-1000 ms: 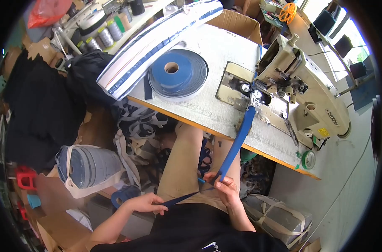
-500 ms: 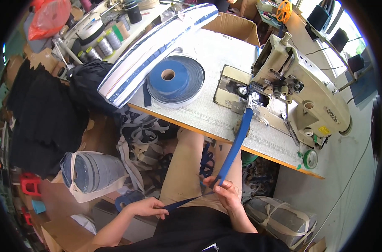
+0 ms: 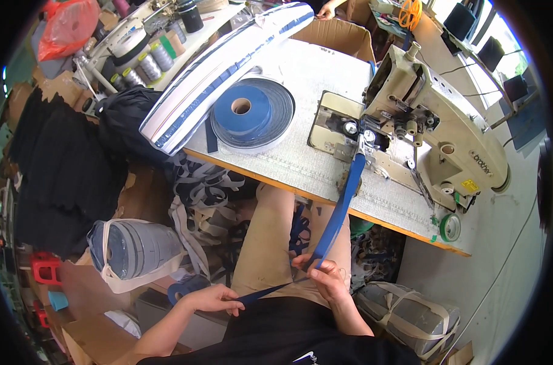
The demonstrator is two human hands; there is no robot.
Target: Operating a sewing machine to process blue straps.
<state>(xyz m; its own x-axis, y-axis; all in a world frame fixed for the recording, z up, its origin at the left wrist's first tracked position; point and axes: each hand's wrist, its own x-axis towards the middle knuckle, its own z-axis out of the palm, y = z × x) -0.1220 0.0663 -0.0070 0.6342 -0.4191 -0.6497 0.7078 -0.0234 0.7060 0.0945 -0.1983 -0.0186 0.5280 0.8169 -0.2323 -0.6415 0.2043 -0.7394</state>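
Note:
A blue strap of webbing tape (image 3: 340,220) runs from the sewing machine (image 3: 434,115) over the table's front edge and down to my lap. My right hand (image 3: 327,280) pinches it above my right thigh, fingers closed. From there a darker stretch of the tape slants to my left hand (image 3: 217,299), closed on it over my left thigh. The tape's far end enters the metal guide at the machine's presser area. A large roll of blue tape (image 3: 243,109) lies flat on the table, left of the machine.
A long plastic-wrapped bundle (image 3: 222,76) lies along the table's left side. A green tape roll (image 3: 450,227) sits at the right front corner of the white table (image 3: 276,167). Wrapped rolls (image 3: 136,249) and strap scraps (image 3: 206,188) lie below. Another person's hand (image 3: 329,9) shows beyond the carton (image 3: 343,38).
Another person's hand has come further into view at the carton behind the table. My own hands keep nearly the same place and hold; the blue tape has shifted slightly.

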